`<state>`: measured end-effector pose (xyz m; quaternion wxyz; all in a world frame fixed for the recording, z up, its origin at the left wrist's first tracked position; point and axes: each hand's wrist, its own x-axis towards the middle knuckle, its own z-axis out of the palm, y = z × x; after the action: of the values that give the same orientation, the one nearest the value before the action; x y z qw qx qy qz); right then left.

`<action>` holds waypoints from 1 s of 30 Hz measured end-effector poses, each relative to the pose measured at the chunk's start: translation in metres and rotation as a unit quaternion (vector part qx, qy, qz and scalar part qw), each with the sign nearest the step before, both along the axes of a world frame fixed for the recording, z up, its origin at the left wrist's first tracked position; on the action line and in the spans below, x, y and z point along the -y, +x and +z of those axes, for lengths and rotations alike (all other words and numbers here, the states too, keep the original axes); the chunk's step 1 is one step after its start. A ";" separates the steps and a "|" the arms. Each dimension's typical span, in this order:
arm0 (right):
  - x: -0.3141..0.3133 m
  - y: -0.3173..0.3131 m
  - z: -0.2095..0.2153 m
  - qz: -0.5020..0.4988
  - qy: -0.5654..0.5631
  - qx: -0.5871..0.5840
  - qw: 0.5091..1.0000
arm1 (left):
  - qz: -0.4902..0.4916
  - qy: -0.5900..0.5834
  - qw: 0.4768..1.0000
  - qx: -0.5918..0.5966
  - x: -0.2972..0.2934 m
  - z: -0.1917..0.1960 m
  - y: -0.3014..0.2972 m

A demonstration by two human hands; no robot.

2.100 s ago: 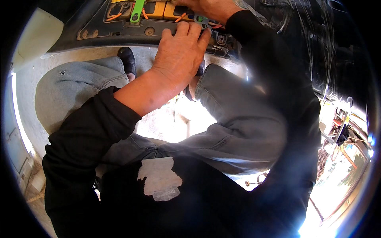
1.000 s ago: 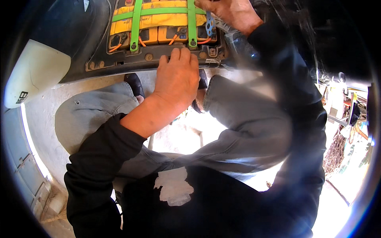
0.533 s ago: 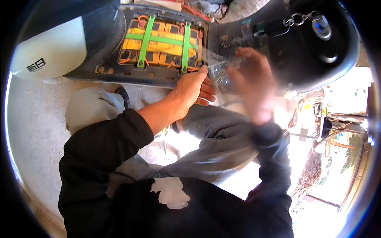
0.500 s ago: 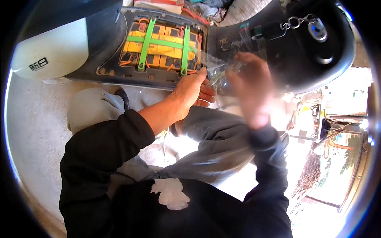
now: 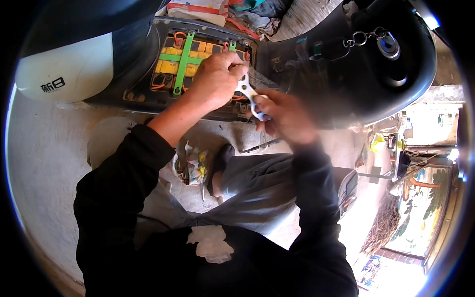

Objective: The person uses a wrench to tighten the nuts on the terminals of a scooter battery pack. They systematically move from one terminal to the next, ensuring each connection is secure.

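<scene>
Both my hands hold a flat silver metal piece with holes [image 5: 246, 90] in front of the opened scooter footboard. My left hand [image 5: 215, 81] is closed on its upper end, and my right hand [image 5: 289, 116], somewhat blurred, pinches the rounded lower end. Behind my left hand, yellow batteries [image 5: 198, 46] sit in the footboard's compartment, with orange wires. Green straps [image 5: 184, 64] cross over them; my left hand hides part of the right-hand strap. Thin clear plastic film [image 5: 261, 79] shows just beyond the metal piece.
A key ring with a fob [image 5: 388, 45] lies on the black seat [image 5: 341, 89] at the right. On the floor between my legs, a yellow-handled screwdriver [image 5: 202, 163] rests by a crumpled bag [image 5: 186, 167]. Papers [image 5: 198, 11] and sacks [image 5: 307, 17] lie beyond the scooter.
My left hand has moved up and closed over the right part of the battery compartment. My right hand has come down and left. The silver metal piece now shows plainly between them.
</scene>
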<state>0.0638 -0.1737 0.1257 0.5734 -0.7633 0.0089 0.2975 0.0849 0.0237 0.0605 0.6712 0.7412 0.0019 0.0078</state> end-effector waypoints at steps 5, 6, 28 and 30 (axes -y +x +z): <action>0.000 0.032 -0.024 -0.018 0.150 -0.090 0.984 | 0.122 0.279 0.942 0.139 -0.011 0.006 0.024; -0.003 0.041 -0.027 -0.031 0.132 -0.063 0.989 | 0.168 0.312 0.909 0.219 -0.012 0.010 0.025; -0.030 0.194 -0.168 -0.111 -0.292 0.336 0.888 | -0.068 0.292 0.924 0.237 0.066 0.011 -0.048; -0.035 0.185 -0.162 -0.093 -0.359 0.349 0.861 | -0.076 0.293 0.924 0.232 0.064 0.014 -0.048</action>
<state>0.2492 -0.1390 -0.0361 0.2501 -0.9658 -0.0150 -0.0665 0.0366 -0.0407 0.0745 0.4042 0.8802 -0.2128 0.1286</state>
